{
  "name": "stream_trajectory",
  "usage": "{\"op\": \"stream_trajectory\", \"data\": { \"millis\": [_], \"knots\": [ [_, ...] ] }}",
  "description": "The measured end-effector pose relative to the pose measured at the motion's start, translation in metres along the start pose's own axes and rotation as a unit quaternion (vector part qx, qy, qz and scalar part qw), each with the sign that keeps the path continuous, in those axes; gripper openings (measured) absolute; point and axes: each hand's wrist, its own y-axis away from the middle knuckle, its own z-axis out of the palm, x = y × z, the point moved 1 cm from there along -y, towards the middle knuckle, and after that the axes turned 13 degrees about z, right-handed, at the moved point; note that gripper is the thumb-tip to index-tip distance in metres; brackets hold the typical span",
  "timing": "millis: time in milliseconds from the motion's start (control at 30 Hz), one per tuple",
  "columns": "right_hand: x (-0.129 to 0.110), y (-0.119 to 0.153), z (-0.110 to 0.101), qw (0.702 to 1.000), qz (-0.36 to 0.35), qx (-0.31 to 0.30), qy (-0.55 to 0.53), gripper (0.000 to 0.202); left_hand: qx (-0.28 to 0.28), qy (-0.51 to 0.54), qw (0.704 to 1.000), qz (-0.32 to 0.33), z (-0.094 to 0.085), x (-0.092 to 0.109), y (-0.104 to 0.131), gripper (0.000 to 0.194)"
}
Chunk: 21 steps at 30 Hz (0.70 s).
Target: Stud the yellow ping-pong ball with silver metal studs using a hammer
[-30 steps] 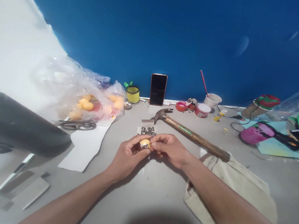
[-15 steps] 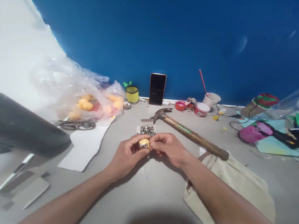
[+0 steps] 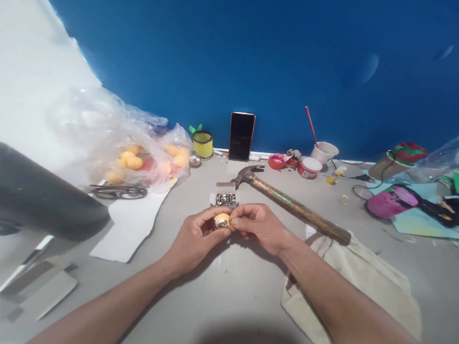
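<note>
A small yellow-orange ball (image 3: 221, 218), its near side covered with shiny silver pieces that look like thumbtack heads, sits between the thumb and fingers of my left hand (image 3: 200, 232). My right hand (image 3: 259, 228) is pinched at the ball's right side, fingertips against it. Whatever lies between those fingertips is too small to make out. Just beyond my hands is a small open box (image 3: 226, 199) full of similar silver pieces. A claw hammer (image 3: 291, 201) lies past my right hand, its head near the box.
At the left, a plastic bag (image 3: 108, 134) holds several orange balls beside eyeglasses (image 3: 119, 191) and white paper (image 3: 127, 232). A dark cylinder (image 3: 30, 192) juts in. A phone (image 3: 241, 136) leans on the wall. A beige cloth (image 3: 363, 296) lies under my right forearm; paint pots (image 3: 309, 168) stand behind.
Almost nothing differs. Both hands keep the same hold at the ball, with only a very slight shift of the fingers and the view.
</note>
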Motion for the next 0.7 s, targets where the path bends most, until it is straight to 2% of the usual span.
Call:
{"op": "stream_trajectory", "data": {
  "millis": [367, 700],
  "knots": [
    [-0.0025, 0.0025, 0.0007, 0.999, -0.013, 0.013, 0.032, 0.027, -0.017, -0.014, 1.000, 0.010, -0.0017, 0.0002, 0.0005, 0.037],
    [-0.0056, 0.0045, 0.0010, 0.998, 0.002, -0.001, 0.058, 0.031, -0.029, -0.019, 0.999, -0.023, -0.0013, -0.0048, 0.0037, 0.041]
  ]
}}
